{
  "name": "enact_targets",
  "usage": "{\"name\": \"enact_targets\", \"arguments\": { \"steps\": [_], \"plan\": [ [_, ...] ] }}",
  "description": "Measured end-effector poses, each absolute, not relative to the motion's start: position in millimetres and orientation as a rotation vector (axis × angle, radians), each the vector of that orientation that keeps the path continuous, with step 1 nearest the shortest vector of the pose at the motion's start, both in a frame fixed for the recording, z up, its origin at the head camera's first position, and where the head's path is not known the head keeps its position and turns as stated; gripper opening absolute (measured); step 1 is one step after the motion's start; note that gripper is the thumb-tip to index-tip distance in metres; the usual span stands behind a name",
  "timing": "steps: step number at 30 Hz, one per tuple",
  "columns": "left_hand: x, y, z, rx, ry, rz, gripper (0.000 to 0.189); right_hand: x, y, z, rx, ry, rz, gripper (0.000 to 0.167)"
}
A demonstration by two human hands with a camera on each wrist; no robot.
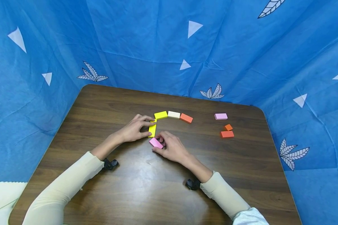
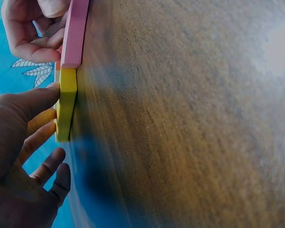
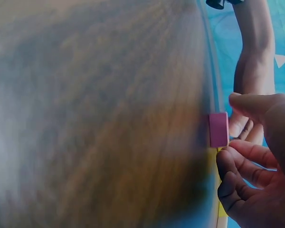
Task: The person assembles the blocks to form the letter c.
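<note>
My left hand (image 1: 133,128) lies over a yellow block (image 1: 152,128), thumb near its near end and a finger across its far end. In the left wrist view the fingertips touch its upper side. A pink block (image 1: 156,143) sits slantwise at the yellow block's near end. Around it is my right hand (image 1: 173,147), with bent fingers at its far side and the thumb near the closer edge. The right wrist view shows a gap between that thumb and the pink block (image 3: 218,129), while fingertips reach its lower corner.
Beyond the hands, another yellow block (image 1: 161,115), a white block (image 1: 173,115) and an orange-red block (image 1: 186,118) form a curved row. Farther right lie a lilac block (image 1: 221,116), a small orange block (image 1: 228,127) and a red-orange block (image 1: 227,134). Blue cloth (image 1: 157,47) hangs behind the wooden table (image 1: 129,193).
</note>
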State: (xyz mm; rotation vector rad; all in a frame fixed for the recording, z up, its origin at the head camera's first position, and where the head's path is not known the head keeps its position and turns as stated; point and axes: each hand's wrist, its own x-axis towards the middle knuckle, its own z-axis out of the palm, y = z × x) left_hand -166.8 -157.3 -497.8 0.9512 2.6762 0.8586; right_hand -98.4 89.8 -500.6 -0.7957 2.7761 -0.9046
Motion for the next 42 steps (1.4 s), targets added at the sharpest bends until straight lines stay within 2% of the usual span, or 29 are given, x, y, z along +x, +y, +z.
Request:
{"name": "enact_targets", "arguments": {
  "steps": [6,14,29,37,42],
  "plan": [
    [-167,-157,-499,0.948,2.68,0.844,0.056,-102,112,-497,-0.711,2.8,-0.945,0.038],
    [-166,-158,-497,0.93,2.677,0.84,0.056,-105,167,-499,-0.581,2.875,-0.999,0.032],
    [-166,-157,-497,0.935,2.672,0.835,0.056,-110,281,-490,-0.281,3.032,-1.016,0.032],
    [-166,-157,-495,0.945,2.681,0.844,0.056,-109,319,-493,-0.192,3.076,-1.003,0.031],
    [-166,-157,-497,0.936,2.68,0.833,0.056,-110,339,-495,-0.12,3.081,-0.993,0.039]
  ]
}}
